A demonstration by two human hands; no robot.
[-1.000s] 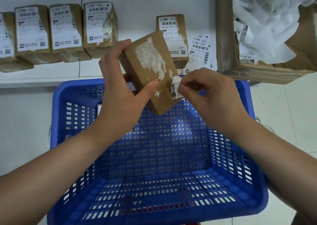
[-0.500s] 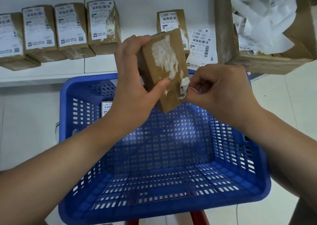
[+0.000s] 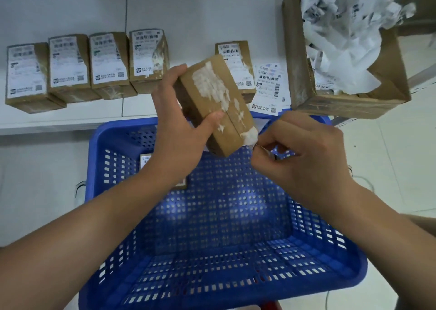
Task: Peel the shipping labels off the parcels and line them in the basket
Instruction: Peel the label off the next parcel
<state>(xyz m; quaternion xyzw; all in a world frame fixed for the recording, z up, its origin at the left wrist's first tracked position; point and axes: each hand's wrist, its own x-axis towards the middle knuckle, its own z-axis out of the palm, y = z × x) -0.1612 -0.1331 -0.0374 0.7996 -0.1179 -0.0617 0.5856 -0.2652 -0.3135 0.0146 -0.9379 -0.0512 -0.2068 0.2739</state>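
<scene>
So the last scrap of label (image 3: 249,135) is down to a white nub on the lower corner of the parcel (image 3: 213,102) now; a sec ago there was still a printed strip w/ barcode bits curling off there, so most of it's gone. Left hand (image 3: 179,130) has the box tilted over the blue basket (image 3: 106,144), thumb across the front face, fingers wrapped round the back; right hand (image 3: 299,153) is pulled a bit lower and off the box edge vs half a sec ago, fingertips pinched tight; prob on a torn bit but can't tell what's in the grip tbh. Face of the box is mostly torn white residue.

IMO this one's basically done, goes in the basket next to the parcel already inside (image 3: 147,163). Five labelled parcels (image 3: 68,61) are waiting on the tabletop (image 3: 203,21); peeled labels (image 3: 271,85) sit by the scrap carton (image 3: 304,97).
</scene>
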